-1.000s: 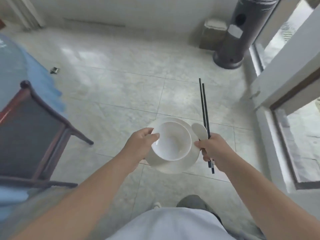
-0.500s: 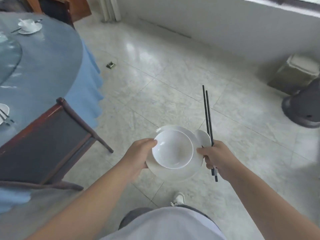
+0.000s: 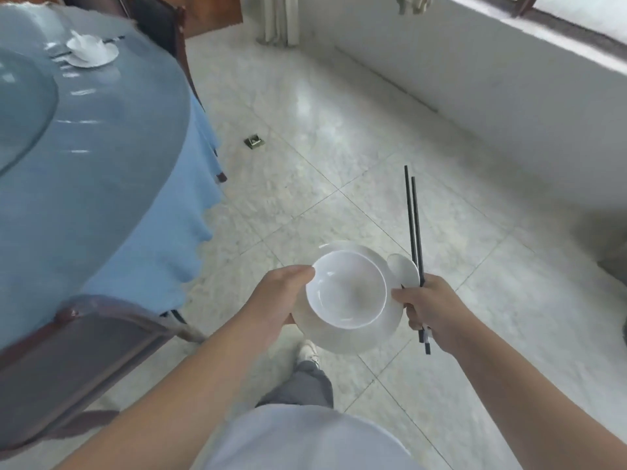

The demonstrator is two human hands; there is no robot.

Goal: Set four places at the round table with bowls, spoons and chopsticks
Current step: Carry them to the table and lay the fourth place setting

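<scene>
My left hand (image 3: 280, 300) grips the left edge of a white bowl (image 3: 347, 290) that sits on a white plate (image 3: 380, 334), thumb on the bowl's rim. My right hand (image 3: 432, 312) holds a pair of black chopsticks (image 3: 414, 228) pointing away from me, together with a white spoon (image 3: 403, 271) whose scoop shows beside the plate. All of this is carried above the tiled floor, to the right of the round table (image 3: 101, 171) with its blue cloth. A set place (image 3: 91, 49) with bowl, plate and chopsticks lies at the table's far side.
A dark wooden chair (image 3: 78, 361) stands at the table's near edge, at my lower left. Another chair (image 3: 159, 25) is at the far side. A glass turntable (image 3: 20, 106) covers the table's middle. A small object (image 3: 254, 142) lies on the floor. A low white wall (image 3: 492, 79) runs along the right.
The view has swung left, bringing the round table and its far place setting into sight. Both hands keep the same hold on the bowl, plate, spoon and chopsticks.
</scene>
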